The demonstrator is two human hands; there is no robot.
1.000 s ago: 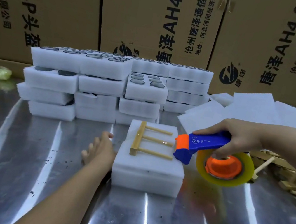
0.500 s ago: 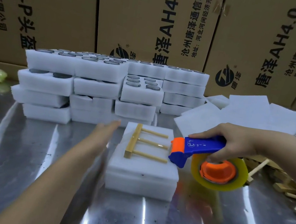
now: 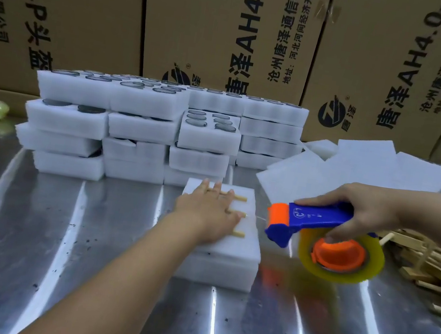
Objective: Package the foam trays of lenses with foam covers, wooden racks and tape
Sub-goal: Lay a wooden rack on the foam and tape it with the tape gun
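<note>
covered foam tray (image 3: 226,269) sits mid surface (image 3: 77,259), wooden rack (image 3: 238,234) on top. left hand (image 3: 206,211) flat, fingers straight, pressing the rack. right hand (image 3: 356,214) gripping the tape dispenser (image 3: 312,220) just right of the tray. lens tray stacks (image 3: 138,128) behind, spare racks (image 3: 429,263) far right.

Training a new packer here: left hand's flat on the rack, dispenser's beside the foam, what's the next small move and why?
Probably bring the tape dispenser in the right hand leftward onto the right edge of the foam cover: the left hand pins the wooden rack flat, and no tape crosses it yet.
</note>
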